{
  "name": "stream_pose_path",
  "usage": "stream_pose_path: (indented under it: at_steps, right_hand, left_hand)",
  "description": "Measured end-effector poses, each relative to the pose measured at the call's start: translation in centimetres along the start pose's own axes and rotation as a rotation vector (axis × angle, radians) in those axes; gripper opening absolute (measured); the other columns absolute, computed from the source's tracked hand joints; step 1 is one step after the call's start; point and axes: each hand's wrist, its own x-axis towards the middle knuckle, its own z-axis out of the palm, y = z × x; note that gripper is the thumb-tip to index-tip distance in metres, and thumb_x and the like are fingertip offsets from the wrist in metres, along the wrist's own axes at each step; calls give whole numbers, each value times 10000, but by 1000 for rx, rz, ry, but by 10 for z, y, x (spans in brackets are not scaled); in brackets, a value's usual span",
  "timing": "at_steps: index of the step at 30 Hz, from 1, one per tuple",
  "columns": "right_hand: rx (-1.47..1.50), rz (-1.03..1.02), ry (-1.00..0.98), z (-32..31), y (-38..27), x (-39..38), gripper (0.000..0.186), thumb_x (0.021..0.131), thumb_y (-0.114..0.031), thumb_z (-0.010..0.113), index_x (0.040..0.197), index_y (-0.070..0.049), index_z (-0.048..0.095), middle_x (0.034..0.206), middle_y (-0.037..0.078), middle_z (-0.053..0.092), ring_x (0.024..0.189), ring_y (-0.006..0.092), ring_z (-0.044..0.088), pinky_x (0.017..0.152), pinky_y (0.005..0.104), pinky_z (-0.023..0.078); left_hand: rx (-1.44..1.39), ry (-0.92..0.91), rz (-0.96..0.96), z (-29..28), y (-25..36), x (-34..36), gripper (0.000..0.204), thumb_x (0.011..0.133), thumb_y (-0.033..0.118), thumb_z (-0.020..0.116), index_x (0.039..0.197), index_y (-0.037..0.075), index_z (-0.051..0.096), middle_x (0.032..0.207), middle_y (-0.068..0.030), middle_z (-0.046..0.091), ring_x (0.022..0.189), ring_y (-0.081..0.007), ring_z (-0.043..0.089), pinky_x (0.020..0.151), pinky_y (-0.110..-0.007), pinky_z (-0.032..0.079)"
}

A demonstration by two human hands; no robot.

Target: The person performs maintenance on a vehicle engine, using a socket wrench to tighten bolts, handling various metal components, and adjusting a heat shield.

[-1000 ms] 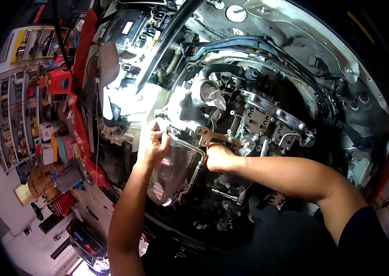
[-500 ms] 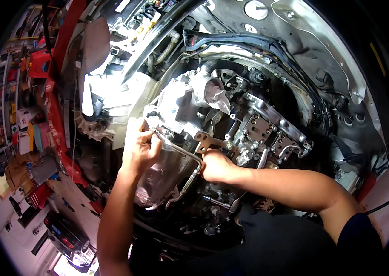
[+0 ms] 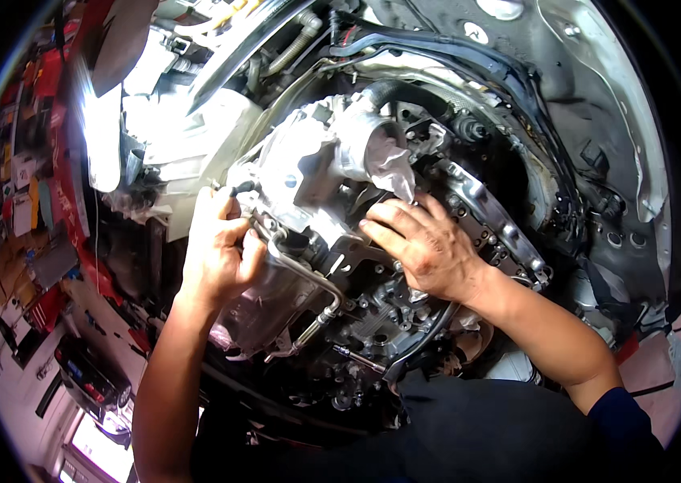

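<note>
My left hand [image 3: 220,249] is closed at the left end of a silver turbocharger assembly [image 3: 296,169], by a small dark fitting; what its fingers grip is unclear. My right hand [image 3: 429,249] lies over the assembly's right side, fingers curled down below a round inlet [image 3: 361,141] stuffed with crumpled white material [image 3: 390,165]; what they grip is hidden. A bent metal pipe [image 3: 308,278] runs between my hands, over a silver cylindrical housing [image 3: 248,322]. A socket tool with extension [image 3: 361,358] lies low on the engine.
A dark harness [image 3: 461,48] crosses the back of the engine bay. A metal rail [image 3: 501,225] lies right of my right hand. A bright white plastic part [image 3: 171,137] is upper left. Beyond a red fender cover [image 3: 83,225], workshop shelves [image 3: 10,153] stand at the left.
My right hand has moved up and right from beneath the brown bracket onto the assembly's upper side. My left hand stays at the left end; the view has shifted.
</note>
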Motion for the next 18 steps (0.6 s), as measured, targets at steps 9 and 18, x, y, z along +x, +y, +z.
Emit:
stream_pose_path:
  at_steps: [9, 18]
  right_hand:
    - [68, -6, -85, -6, 12, 15, 291, 752, 17, 584, 1030, -54, 635, 1120, 140, 609, 758, 286, 670, 686, 381, 562]
    - [63, 241, -80, 11, 13, 26, 119, 880, -103, 621, 977, -39, 594, 795, 151, 692, 736, 317, 698, 604, 406, 570]
  left_hand:
    - [-53, 1, 18, 0, 0, 2, 133, 648, 92, 594, 574, 10, 518, 752, -125, 455, 724, -304, 428, 663, -392, 384]
    - [-15, -61, -5, -6, -15, -10, 191, 711, 135, 585, 646, -43, 566, 761, -182, 470, 758, -333, 464, 706, -401, 407]
